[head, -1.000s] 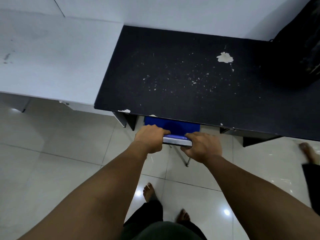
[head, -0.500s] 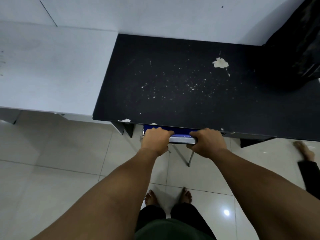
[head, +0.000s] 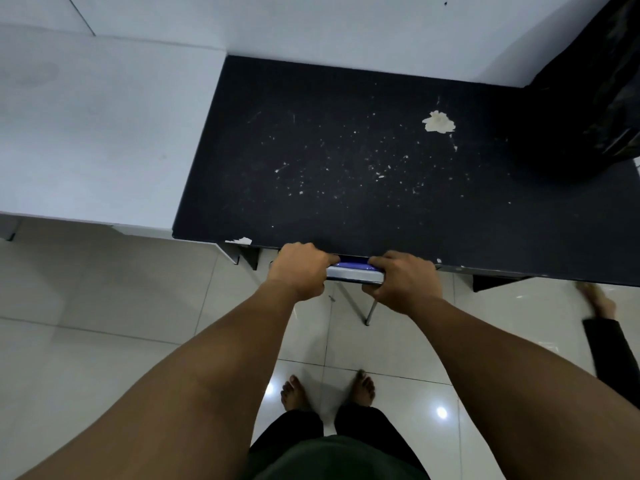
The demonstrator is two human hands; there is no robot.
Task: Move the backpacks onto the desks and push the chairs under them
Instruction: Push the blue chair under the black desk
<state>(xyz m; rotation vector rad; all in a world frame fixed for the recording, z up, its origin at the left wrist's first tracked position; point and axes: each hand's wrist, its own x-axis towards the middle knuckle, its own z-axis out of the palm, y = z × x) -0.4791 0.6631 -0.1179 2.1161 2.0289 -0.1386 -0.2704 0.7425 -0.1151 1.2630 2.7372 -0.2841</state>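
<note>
A blue chair (head: 353, 270) with a silver frame is tucked almost fully under the black desk (head: 346, 161); only a thin strip of its top rail and one thin metal leg show. My left hand (head: 301, 270) grips the rail's left end. My right hand (head: 403, 282) grips its right end. A black backpack (head: 595, 98) sits on the desk's far right, partly cut off by the frame edge.
A white desk (head: 97, 133) adjoins the black one on the left, against a white wall. Glossy floor tiles lie below, with my bare feet (head: 325, 391) close behind the chair. Another person's bare foot (head: 597, 299) and dark trouser leg stand at the right.
Both hands have pushed the chair forward under the black desk; the blue seat that was showing is now nearly hidden. My feet have stepped closer to the desk.
</note>
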